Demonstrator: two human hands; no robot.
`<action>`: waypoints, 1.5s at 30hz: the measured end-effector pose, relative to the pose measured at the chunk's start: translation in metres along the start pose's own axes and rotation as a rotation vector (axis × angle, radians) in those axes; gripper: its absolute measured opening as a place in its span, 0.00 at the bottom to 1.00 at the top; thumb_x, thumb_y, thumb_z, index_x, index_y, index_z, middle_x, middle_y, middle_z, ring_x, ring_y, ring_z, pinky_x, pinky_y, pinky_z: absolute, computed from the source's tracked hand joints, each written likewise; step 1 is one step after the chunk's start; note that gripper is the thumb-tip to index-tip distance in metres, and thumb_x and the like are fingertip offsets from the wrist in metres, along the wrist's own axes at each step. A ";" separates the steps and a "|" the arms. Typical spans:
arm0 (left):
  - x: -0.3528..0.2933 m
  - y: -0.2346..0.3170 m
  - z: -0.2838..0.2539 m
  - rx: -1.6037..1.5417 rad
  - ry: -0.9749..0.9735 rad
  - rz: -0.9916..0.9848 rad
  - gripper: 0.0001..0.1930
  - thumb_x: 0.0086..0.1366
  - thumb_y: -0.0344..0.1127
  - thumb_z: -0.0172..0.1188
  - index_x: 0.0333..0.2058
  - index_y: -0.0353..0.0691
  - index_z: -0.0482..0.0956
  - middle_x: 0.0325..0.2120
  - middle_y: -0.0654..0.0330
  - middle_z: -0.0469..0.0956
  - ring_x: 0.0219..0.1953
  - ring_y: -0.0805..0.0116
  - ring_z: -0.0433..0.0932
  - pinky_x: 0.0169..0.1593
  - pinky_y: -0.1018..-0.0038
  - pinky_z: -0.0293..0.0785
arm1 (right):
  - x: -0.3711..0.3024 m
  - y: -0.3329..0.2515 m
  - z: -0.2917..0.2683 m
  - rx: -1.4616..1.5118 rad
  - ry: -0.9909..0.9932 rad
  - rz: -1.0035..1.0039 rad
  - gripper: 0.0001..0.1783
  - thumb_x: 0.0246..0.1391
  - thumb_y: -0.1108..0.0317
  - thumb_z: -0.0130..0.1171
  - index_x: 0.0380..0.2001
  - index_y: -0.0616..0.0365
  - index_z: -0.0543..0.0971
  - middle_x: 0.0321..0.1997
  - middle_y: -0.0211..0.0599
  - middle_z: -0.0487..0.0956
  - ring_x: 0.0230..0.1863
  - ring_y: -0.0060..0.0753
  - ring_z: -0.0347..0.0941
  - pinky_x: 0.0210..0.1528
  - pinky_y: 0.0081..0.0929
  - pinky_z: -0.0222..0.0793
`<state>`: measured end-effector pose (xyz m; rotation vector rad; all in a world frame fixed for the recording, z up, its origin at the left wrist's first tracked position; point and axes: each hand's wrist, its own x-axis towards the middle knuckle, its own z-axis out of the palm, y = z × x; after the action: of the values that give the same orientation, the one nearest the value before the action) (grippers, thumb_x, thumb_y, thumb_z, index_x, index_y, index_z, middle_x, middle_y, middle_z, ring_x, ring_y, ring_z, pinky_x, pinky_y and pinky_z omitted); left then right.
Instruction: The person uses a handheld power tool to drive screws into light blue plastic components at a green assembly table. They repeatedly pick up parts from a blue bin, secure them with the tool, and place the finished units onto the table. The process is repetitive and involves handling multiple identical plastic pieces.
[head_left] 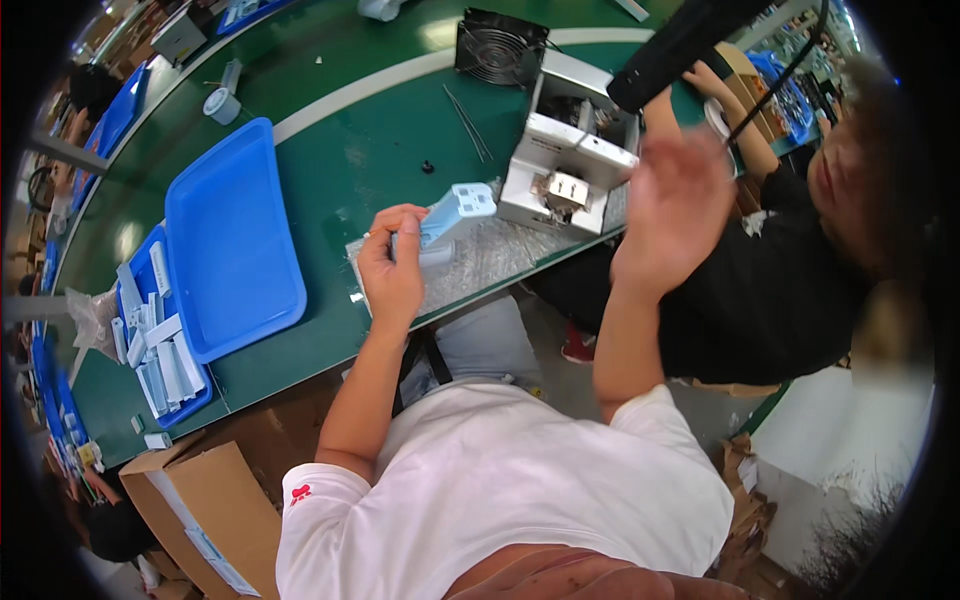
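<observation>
Between the thumb and fingers of my left hand (393, 268) is a pale blue plastic housing (458, 213), its end with small square openings tilted up. Beneath it lies clear bubble wrap (500, 262) along the table's near edge. My right hand (678, 210) is raised at the right of a metal box-shaped fixture (530, 180); motion smears its fingers, so any grip is unreadable. A silver metal block with slots (565, 192) sits on the fixture's near side. Just above that hand hangs a thick black cylinder (690, 45).
A blue tray (235, 240) leans over another blue tray full of pale strips (160, 350). Tweezers (468, 122), a small black part (428, 167) and a black fan (497, 50) lie on the green table (340, 220). A co-worker in black (750, 290) sits close on the right.
</observation>
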<state>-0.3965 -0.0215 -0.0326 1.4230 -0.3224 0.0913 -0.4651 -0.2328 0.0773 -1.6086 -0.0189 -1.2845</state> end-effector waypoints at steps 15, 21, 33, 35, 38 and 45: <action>-0.005 -0.018 0.009 0.204 -0.040 0.092 0.08 0.72 0.30 0.53 0.34 0.34 0.78 0.37 0.55 0.81 0.41 0.65 0.78 0.48 0.72 0.72 | 0.092 -0.041 0.048 0.281 0.168 0.112 0.33 0.61 0.35 0.57 0.22 0.57 0.71 0.19 0.34 0.71 0.17 0.25 0.69 0.20 0.21 0.68; -0.007 -0.022 0.008 0.151 -0.043 0.108 0.08 0.71 0.29 0.52 0.34 0.33 0.78 0.38 0.53 0.82 0.41 0.64 0.80 0.47 0.70 0.73 | 0.083 -0.011 0.030 0.167 -0.009 0.047 0.35 0.60 0.36 0.55 0.43 0.64 0.70 0.30 0.43 0.76 0.26 0.37 0.74 0.25 0.32 0.71; -0.005 -0.022 0.004 0.108 -0.053 0.172 0.09 0.69 0.28 0.48 0.34 0.33 0.78 0.38 0.50 0.81 0.39 0.58 0.80 0.44 0.68 0.74 | 0.073 -0.030 0.040 0.552 -0.184 0.222 0.47 0.54 0.24 0.36 0.40 0.66 0.73 0.35 0.47 0.71 0.26 0.35 0.68 0.32 0.36 0.67; -0.005 -0.020 0.004 0.116 -0.065 0.174 0.10 0.69 0.27 0.46 0.35 0.33 0.78 0.38 0.50 0.81 0.39 0.58 0.80 0.45 0.68 0.74 | 0.070 -0.022 0.056 0.417 -0.109 0.269 0.50 0.53 0.23 0.31 0.33 0.69 0.72 0.31 0.48 0.71 0.25 0.38 0.67 0.33 0.39 0.68; -0.004 -0.019 0.002 0.159 -0.096 0.193 0.13 0.72 0.29 0.43 0.37 0.33 0.78 0.40 0.51 0.80 0.41 0.61 0.79 0.47 0.70 0.73 | 0.069 -0.013 0.055 0.444 -0.106 0.282 0.51 0.53 0.23 0.29 0.32 0.69 0.72 0.31 0.47 0.71 0.25 0.39 0.67 0.34 0.41 0.69; -0.004 -0.018 0.001 0.182 -0.116 0.185 0.14 0.73 0.29 0.41 0.38 0.32 0.77 0.41 0.50 0.80 0.42 0.62 0.79 0.48 0.71 0.72 | 0.064 -0.003 0.060 0.416 -0.058 0.267 0.52 0.54 0.22 0.26 0.32 0.69 0.72 0.31 0.46 0.71 0.24 0.38 0.67 0.35 0.42 0.70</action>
<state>-0.3960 -0.0248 -0.0510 1.5796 -0.5526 0.1936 -0.3965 -0.2241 0.1321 -1.2419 -0.0980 -0.9531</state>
